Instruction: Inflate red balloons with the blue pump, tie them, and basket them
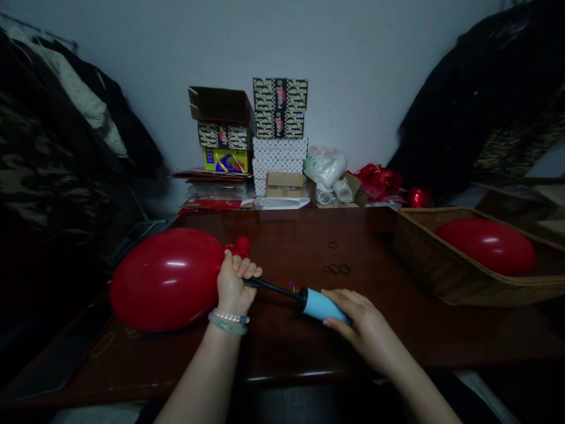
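Note:
A large inflated red balloon (165,280) lies to the left, its neck end at my left hand (233,280). That hand is closed around the black nozzle end of a balloon hand pump (324,305), and its fingers hide where balloon and nozzle meet. From there the pump's thin black rod runs right into a light blue barrel. My right hand (359,321) is wrapped over the barrel's right end. Just beyond my left fist sits a small uninflated red balloon piece (242,244). A bead bracelet and a pale green bangle circle my left wrist.
A wicker basket (419,265) holding another red balloon (488,246) stands at the right. Several dark rubber bands (338,269) lie mid-table (286,227). Stacked boxes (280,109) and plastic bags (326,165) line the wall. Clothes hang on both sides.

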The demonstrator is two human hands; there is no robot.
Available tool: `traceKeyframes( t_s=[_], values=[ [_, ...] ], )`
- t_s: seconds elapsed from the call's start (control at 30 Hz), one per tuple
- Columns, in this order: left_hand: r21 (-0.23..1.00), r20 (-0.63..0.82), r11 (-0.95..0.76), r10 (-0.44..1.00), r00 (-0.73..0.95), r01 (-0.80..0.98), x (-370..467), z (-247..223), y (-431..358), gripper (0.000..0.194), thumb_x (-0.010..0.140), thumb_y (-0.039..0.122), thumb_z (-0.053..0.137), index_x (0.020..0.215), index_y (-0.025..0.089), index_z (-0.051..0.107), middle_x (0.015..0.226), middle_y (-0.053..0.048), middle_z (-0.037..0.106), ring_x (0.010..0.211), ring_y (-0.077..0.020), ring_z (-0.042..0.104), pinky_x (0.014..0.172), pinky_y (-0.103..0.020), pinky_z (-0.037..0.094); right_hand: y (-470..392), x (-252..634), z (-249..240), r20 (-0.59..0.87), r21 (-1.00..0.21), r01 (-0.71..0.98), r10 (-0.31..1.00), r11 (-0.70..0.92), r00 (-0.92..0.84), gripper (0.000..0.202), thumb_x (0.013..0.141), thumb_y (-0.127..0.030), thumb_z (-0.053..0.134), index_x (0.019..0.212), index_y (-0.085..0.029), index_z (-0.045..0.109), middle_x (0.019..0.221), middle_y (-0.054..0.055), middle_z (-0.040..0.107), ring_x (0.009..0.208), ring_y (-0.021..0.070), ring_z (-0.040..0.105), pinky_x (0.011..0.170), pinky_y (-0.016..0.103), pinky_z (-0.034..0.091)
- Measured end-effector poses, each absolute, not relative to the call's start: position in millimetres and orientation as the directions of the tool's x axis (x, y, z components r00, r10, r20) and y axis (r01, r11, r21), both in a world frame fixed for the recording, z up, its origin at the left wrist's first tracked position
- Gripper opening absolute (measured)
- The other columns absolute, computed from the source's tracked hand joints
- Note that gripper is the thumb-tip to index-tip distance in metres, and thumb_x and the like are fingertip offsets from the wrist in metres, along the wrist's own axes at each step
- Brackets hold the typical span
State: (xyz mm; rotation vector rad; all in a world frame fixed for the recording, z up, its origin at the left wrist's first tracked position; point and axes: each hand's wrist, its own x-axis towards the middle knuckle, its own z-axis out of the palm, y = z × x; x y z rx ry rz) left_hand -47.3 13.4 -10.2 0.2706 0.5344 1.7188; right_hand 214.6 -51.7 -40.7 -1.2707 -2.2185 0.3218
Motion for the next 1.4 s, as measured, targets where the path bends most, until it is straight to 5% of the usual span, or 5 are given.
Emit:
traceKeyframes(
  t_s=[0.57, 1.4],
  values=[
    [0.527, -0.136, -0.042, 0.982, -0.134, -0.849, 0, -9, -3, 0.052, 0.091, 0.044, 0.052, 0.054, 0.02, 0.027, 0.041, 0.008, 0.021, 0.036, -0.0062, 0.023, 0.043, -0.023, 0.028, -58, 192, -56, 0.484, -0.446, 0.691, 0.803, 0.568, -0.348, 0.044, 0.089, -0.032, 0.062, 0.132, -0.023, 0.055, 0.116, 0.01, 0.065, 0.104, 0.025, 0.061, 0.091, 0.041, 0.052],
    [0.492, -0.09, -0.199, 0.956, -0.277, -0.847, -50, 4, 5, 0.049, 0.096, 0.036, 0.045, 0.054, 0.019, 0.026, 0.039, 0.008, 0.024, 0.033, -0.0064, 0.028, 0.042, -0.023, 0.029, -51, 214, -50, 0.475, -0.41, 0.716, 0.802, 0.566, -0.362, 0.04, 0.09, -0.033, 0.06, 0.129, -0.025, 0.057, 0.121, 0.009, 0.064, 0.109, 0.0256, 0.061, 0.094, 0.044, 0.051]
  ],
)
